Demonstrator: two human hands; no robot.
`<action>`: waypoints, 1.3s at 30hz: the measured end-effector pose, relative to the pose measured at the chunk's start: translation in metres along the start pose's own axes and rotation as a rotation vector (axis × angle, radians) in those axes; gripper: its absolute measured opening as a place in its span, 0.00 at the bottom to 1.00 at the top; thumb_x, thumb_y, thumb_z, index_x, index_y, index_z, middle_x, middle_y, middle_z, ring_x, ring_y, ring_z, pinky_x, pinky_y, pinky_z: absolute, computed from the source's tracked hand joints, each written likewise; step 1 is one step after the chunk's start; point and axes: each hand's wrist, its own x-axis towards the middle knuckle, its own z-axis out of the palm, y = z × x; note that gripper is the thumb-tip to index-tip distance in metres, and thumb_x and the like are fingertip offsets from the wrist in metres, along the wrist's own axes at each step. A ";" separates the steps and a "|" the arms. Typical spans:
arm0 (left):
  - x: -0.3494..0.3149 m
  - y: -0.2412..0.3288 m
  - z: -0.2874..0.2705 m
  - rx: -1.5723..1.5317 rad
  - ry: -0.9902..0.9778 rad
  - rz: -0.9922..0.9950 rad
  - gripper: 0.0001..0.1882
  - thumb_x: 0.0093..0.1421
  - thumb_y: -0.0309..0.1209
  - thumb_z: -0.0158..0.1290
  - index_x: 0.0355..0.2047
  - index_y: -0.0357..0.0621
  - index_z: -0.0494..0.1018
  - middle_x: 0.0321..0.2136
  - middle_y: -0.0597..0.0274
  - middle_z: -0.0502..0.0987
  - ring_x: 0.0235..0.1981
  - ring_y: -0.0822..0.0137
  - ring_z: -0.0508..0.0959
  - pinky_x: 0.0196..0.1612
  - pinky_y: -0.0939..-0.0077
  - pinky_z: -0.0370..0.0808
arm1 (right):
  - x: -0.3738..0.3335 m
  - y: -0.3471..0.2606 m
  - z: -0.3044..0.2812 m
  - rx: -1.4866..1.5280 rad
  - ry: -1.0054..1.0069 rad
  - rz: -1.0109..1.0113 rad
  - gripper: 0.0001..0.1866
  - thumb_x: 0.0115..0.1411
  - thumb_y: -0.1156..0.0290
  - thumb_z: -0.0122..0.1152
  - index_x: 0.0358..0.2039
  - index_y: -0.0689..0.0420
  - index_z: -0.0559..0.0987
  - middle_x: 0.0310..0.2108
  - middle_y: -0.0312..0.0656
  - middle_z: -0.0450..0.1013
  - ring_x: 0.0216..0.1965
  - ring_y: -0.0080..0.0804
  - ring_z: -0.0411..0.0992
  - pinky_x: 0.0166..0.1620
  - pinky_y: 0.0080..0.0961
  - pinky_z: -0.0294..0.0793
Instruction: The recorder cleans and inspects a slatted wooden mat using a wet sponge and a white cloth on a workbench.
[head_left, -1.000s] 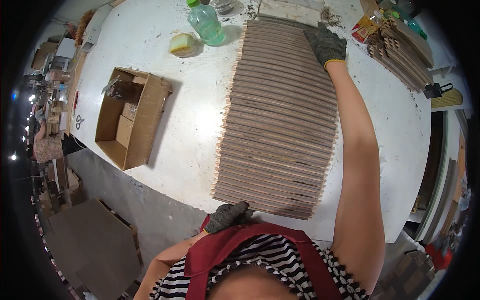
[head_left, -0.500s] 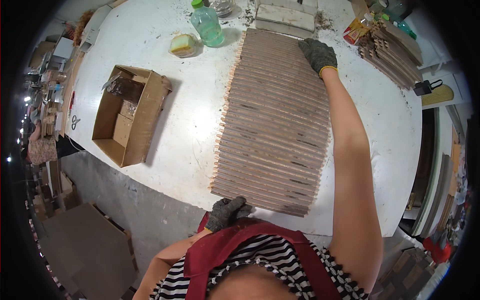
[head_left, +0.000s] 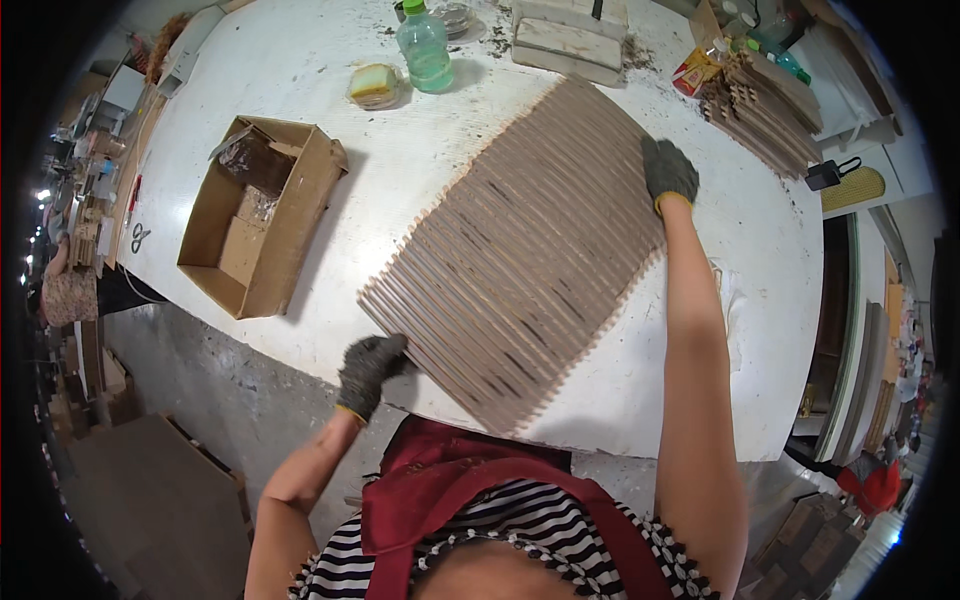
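i have the row of narrow grey-brown strips (head_left: 520,250) mid-view on the white table (head_left: 770,400), lying aslant from one o'clock to seven. my left gloved hand (head_left: 368,375) is at its eight o'clock, thumb side touching the near end strip; my right gloved hand (head_left: 670,175) is at two o'clock, fingers close together against the far right edge. how tightly either one grips, i can't tell.

i'd judge each strip stiff and light, the whole row fairly heavy and apt to fan or buckle, since i see nothing binding it. i'd take hold at the two end strips and press inward, sparing the toothed ends, which may chip.

at nine o'clock from the row, the open cardboard box (head_left: 288,235) holds a dark brown film-wrapped lump (head_left: 257,165) and some crumbs. at eleven, the green-capped bottle (head_left: 427,60) contains pale green liquid; beside it a yellowish block (head_left: 375,80) sits in clear plastic.
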 end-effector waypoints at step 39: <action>0.301 0.239 0.305 1.523 -0.179 1.187 0.22 0.59 0.53 0.47 0.42 0.54 0.78 0.43 0.56 0.79 0.47 0.54 0.77 0.48 0.54 0.72 | -0.422 -0.006 -0.009 0.637 -0.676 -0.368 0.20 0.56 0.65 0.63 0.49 0.56 0.75 0.41 0.49 0.77 0.33 0.48 0.78 0.36 0.37 0.78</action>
